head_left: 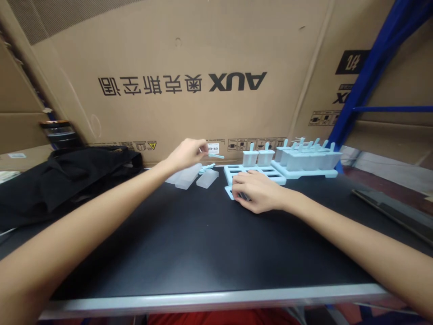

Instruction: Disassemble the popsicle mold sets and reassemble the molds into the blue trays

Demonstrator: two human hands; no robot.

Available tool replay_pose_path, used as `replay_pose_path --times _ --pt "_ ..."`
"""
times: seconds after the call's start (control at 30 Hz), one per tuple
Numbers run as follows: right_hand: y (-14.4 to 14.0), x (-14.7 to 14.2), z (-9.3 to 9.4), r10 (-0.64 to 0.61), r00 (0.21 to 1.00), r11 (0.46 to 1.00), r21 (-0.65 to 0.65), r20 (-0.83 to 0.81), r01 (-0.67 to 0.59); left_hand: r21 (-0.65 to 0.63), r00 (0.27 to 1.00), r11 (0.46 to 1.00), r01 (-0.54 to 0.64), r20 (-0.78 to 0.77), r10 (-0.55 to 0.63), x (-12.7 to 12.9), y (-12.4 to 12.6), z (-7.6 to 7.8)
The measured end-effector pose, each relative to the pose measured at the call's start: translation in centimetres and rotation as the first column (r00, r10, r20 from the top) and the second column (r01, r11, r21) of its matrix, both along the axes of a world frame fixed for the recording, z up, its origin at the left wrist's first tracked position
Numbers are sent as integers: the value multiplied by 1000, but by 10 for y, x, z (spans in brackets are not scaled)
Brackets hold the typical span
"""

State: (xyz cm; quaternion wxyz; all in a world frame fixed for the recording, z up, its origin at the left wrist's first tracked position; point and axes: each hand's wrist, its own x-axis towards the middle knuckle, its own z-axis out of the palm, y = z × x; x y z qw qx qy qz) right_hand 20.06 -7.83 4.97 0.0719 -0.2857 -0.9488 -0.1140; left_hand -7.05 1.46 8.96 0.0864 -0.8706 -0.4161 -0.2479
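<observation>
My left hand (190, 153) is raised over the table's far side, its fingers pinching a light blue popsicle stick (216, 155). Below it lie clear popsicle mould cups (207, 179) and more light blue sticks (206, 169). My right hand (255, 192) is low in front of a light blue slotted rack (233, 169), fingers curled round a light blue rimmed piece (229, 193), mostly hidden by the hand. Two moulds with sticks, one of them a left mould (250, 158) and the other a right mould (266, 158), stand upright at the rack's back.
A second rack (297, 173) holding several stick-topped moulds stands at the right. Black cloth (74, 180) and a dark-lidded jar (61, 133) are at the left. A flat dark object (392, 212) lies at the right. Cardboard (189, 49) and a blue post (361, 81) stand behind.
</observation>
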Motion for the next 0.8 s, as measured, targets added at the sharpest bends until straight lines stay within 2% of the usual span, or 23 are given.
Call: replay_pose_path --times 0.1,0.2,0.33,0.47,0.53,0.6,0.7,0.8 --pt "-2 -1 0 11 1000 999 34 17 -12 -73 996 996 -56 -69 51 -4 41 12" --pt "-4 0 1 22 999 998 56 31 -23 -81 983 987 -141 -133 130 -11 58 10" --pt "4 -1 8 19 1000 995 96 8 -20 29 955 965 -259 -143 260 -16 43 2" --pt "33 -17 20 -87 988 995 42 -125 93 134 951 958 -253 -149 272 -11 6 -5" --pt "53 -34 27 -187 965 982 -29 -186 185 184 952 959 -215 -180 248 -7 -13 -12" --pt "74 -57 33 -280 933 960 -96 -224 265 236 952 963 -127 -242 185 -3 -32 -23" --pt "97 -92 43 -345 907 937 -135 -243 321 303 929 949 89 -369 31 3 -55 -44" --pt "106 -114 50 -383 893 920 -182 -238 346 334 885 902 274 -454 -101 11 -70 -63"
